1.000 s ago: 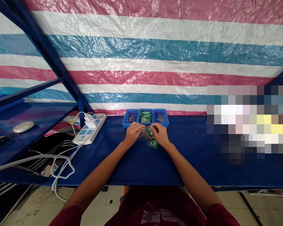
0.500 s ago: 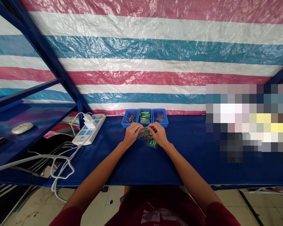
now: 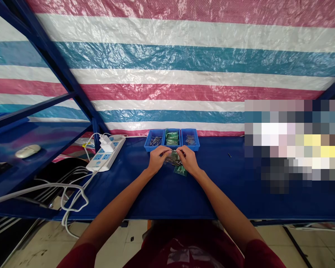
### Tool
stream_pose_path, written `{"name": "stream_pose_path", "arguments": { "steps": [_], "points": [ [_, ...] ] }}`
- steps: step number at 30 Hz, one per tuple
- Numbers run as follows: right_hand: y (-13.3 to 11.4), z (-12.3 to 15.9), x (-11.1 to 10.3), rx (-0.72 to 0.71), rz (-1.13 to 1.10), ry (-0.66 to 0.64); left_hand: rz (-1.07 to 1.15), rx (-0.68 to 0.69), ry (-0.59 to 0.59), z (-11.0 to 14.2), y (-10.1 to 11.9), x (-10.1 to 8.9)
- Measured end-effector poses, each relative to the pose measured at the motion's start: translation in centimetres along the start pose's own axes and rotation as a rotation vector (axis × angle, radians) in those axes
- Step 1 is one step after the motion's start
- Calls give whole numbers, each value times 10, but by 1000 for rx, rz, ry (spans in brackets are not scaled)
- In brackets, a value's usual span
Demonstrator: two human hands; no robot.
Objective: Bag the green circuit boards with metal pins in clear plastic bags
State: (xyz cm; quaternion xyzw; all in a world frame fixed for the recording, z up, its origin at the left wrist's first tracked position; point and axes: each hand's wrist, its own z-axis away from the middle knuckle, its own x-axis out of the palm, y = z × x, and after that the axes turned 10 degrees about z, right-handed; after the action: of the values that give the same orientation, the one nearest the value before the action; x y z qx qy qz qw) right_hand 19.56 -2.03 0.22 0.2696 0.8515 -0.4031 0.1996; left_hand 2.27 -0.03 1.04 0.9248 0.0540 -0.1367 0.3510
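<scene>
Both of my hands are over the blue tabletop, just in front of three small blue bins. My left hand (image 3: 157, 158) and my right hand (image 3: 188, 159) pinch the upper edge of a clear plastic bag (image 3: 173, 158). Dark and shiny small metal pieces show through the bag; their exact kind is too small to tell. Below the bag, on the near side, a green packet (image 3: 181, 170) shows between my wrists. Whether it lies inside or under the bag, I cannot tell.
The left bin (image 3: 151, 147) has metal pins or screws, the middle bin (image 3: 172, 146) green packets, the right bin (image 3: 192, 147) clear packets. A white power strip (image 3: 107, 153) with cables stands left. A small dark piece (image 3: 229, 155) lies right. A mouse (image 3: 28, 151) rests on the side shelf.
My left fingers have shifted slightly along the upper edge of the bag, toward my right hand. The bag stays in nearly the same place.
</scene>
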Motion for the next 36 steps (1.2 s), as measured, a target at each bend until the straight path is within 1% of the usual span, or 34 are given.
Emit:
{"name": "stream_pose_path", "arguments": {
  "steps": [3,6,10,12,17,20,22,24,26,28,30,32,34,36],
  "points": [
    [-1,0,1,18,20,1,101,-136,45,0,3,3],
    [-1,-1,0,90,72,46,188,-248,92,1,5,5],
    [2,-2,-1,174,90,78,317,-334,127,1,8,4],
    [4,-2,-2,183,87,75,383,-388,107,0,8,4],
    [7,-3,-1,193,135,80,620,-579,-17,-4,6,7],
    [8,-3,-2,205,149,88,632,-612,-65,-4,3,7],
    [8,-3,-3,208,149,84,586,-600,-91,-3,1,7],
    [8,-3,-3,207,146,76,463,-535,-121,-2,0,5],
    [9,-3,-3,202,141,72,251,-380,-161,-2,-1,2],
    [10,-3,-2,197,133,71,29,-182,-208,-1,-2,0],
    [10,-3,-2,193,128,74,-112,-41,-235,-1,-3,-1],
    [11,-3,-1,187,125,72,-166,-9,-223,-1,-4,-2],
    [10,-3,-1,174,121,62,-159,-49,-188,-1,-5,-2],
    [9,-2,-1,152,111,46,-108,-119,-167,-1,-5,-2]
  ]
}}
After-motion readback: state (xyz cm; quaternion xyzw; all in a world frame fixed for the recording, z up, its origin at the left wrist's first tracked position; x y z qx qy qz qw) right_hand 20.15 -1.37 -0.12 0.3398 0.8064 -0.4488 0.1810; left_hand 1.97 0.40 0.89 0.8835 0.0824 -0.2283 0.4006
